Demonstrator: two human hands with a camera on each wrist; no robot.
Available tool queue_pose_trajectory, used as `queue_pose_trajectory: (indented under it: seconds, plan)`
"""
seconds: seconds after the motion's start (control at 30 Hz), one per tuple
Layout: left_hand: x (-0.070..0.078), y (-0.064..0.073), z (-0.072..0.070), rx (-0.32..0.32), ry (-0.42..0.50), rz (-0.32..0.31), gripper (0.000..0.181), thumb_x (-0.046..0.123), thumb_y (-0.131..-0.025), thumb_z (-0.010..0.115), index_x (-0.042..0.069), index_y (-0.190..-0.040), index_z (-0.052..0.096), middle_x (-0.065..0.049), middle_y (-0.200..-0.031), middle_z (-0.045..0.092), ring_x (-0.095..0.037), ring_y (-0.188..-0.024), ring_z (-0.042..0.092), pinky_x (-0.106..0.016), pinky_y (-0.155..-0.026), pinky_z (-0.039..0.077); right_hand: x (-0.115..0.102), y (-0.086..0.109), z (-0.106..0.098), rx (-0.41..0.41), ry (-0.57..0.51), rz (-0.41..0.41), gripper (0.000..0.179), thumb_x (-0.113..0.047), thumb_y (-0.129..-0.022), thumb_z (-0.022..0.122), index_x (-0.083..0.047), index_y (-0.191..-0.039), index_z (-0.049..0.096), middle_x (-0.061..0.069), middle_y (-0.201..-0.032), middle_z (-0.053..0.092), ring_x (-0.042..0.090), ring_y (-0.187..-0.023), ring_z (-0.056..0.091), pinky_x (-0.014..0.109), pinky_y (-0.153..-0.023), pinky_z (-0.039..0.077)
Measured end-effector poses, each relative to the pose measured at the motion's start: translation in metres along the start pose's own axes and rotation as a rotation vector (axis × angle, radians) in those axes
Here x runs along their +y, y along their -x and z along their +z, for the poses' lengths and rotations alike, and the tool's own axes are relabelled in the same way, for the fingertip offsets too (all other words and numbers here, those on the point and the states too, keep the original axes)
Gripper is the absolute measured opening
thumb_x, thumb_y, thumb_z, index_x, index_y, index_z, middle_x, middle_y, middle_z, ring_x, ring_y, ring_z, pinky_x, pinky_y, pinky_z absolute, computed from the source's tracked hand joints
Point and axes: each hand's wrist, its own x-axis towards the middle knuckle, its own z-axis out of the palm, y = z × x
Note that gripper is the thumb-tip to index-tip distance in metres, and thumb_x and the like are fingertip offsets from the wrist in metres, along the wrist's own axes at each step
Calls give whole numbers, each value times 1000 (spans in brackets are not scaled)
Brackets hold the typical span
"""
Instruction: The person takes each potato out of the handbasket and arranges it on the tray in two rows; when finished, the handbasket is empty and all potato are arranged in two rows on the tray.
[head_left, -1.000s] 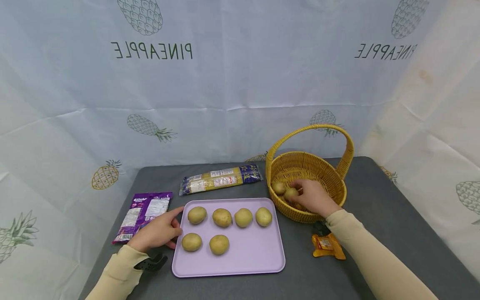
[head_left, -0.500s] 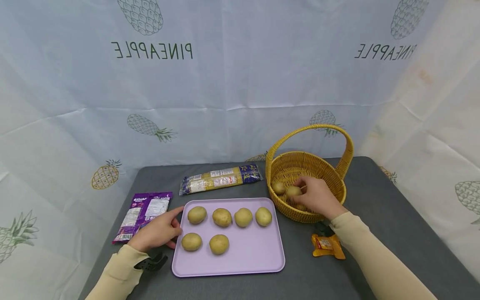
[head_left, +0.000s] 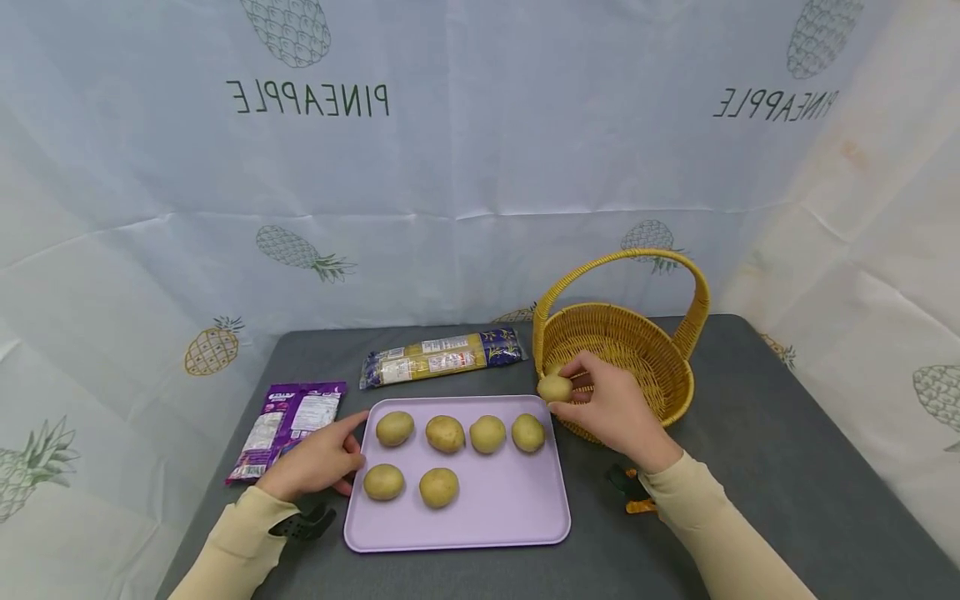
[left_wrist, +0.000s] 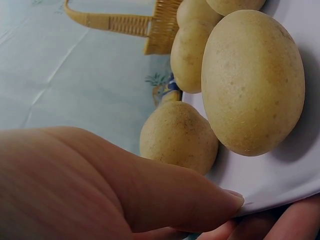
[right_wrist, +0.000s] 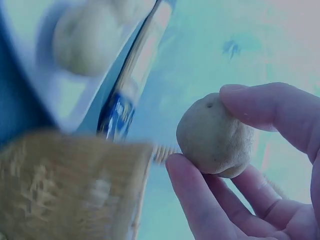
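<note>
My right hand (head_left: 615, 408) pinches a potato (head_left: 554, 389) between thumb and fingers, raised over the near left rim of the yellow wicker basket (head_left: 686, 404). In the right wrist view the held potato (right_wrist: 215, 135) shows up close, clear of the blurred basket wall (right_wrist: 75, 190). Another potato (head_left: 553, 368) in the basket is mostly hidden behind the held one. My left hand (head_left: 315, 462) grips the left edge of the lilac tray (head_left: 510, 508); its thumb (left_wrist: 200, 195) lies on the rim and the fingers are underneath. Several potatoes (head_left: 445, 434) lie on the tray in two rows.
A long pack of noodles (head_left: 442, 358) lies behind the tray. Purple packets (head_left: 288, 429) lie to the left, partly behind my left hand. An orange packet (head_left: 640, 506) is mostly covered by my right sleeve (head_left: 712, 517). A pineapple-print cloth (head_left: 480, 167) hangs behind the table.
My right hand has lifted the potato from inside the basket and carried it left to the rim. The right forearm now covers more of the orange packet. My left hand stays put.
</note>
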Motion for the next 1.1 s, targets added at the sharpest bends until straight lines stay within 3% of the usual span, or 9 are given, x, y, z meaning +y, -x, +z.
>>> queue_pose_trajectory:
  seconds: [0.27, 0.5, 0.83, 1.1]
  plan:
    - [0, 0, -1, -4, -3, 5, 83, -1, -92, 67, -5, -167, 30, -13, -94, 60, -23, -75, 64, -38, -60, 66, -22, 19, 43, -72, -94, -84, 39, -12, -81, 95, -17, -109, 68, 2, -108, 75, 15, -96, 77, 32, -81, 68]
    - [1, 0, -1, 2, -22, -3, 82, 1, -93, 68, -5, -166, 31, -12, -94, 60, -22, -75, 63, -38, -60, 66, -26, 33, 73, -149, -113, -127, 39, -8, -78, 95, -18, -102, 66, -3, -104, 73, 11, -95, 75, 26, -81, 66]
    - [1, 1, 0, 1, -30, 1, 82, 1, -93, 69, -5, -166, 31, -12, -95, 60, -22, -75, 63, -38, -61, 66, -19, 39, 89, -186, -72, -132, 40, -11, -76, 97, -17, -101, 65, -3, -103, 72, 15, -98, 76, 36, -85, 68]
    - [2, 1, 0, 0, -26, -11, 82, 1, -93, 68, -5, -167, 31, -12, -95, 60, -23, -76, 63, -37, -61, 66, -18, 40, 95, -206, -37, -145, 40, -12, -76, 97, -16, -100, 66, -6, -99, 70, 12, -94, 74, 29, -82, 66]
